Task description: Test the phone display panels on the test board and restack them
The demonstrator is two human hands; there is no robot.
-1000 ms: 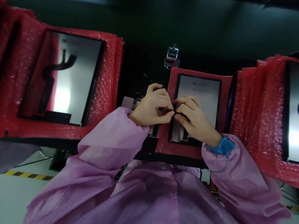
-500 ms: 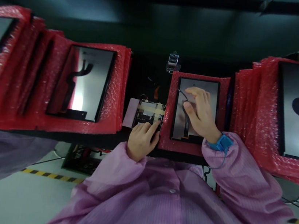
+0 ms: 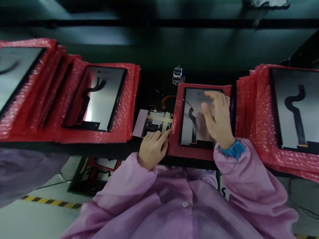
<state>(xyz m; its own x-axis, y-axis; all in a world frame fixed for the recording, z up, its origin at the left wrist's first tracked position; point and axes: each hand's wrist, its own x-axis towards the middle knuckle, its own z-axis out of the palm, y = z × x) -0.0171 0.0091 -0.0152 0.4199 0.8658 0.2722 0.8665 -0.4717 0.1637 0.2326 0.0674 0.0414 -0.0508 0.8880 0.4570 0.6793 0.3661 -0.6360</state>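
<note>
A display panel [image 3: 187, 129] with a dark flex cable [image 3: 193, 124] lies on a red bubble-wrap sheet [image 3: 173, 149] at the centre. Over the panel's right side is my right hand [image 3: 220, 117], thumb and fingers apart, a blue band [image 3: 234, 149] round its wrist. Left of the sheet sits a small open device [image 3: 155, 121] with exposed circuitry and yellowish tape. My left hand [image 3: 153, 146] rests at the device's lower right corner, its index finger extended to the sheet's edge and its thumb apart; nothing shows in it.
Stacks of red bubble wrap with display panels stand at the left [image 3: 100, 100] and right [image 3: 304, 111]. A small metal counter [image 3: 177, 75] sits behind the centre. A purple sleeve [image 3: 1, 177] of another person shows at lower left.
The view has shifted. My right hand has moved off the flex cable towards the panel's right side, and the cable's curved end is now uncovered. My left hand stays by the device.
</note>
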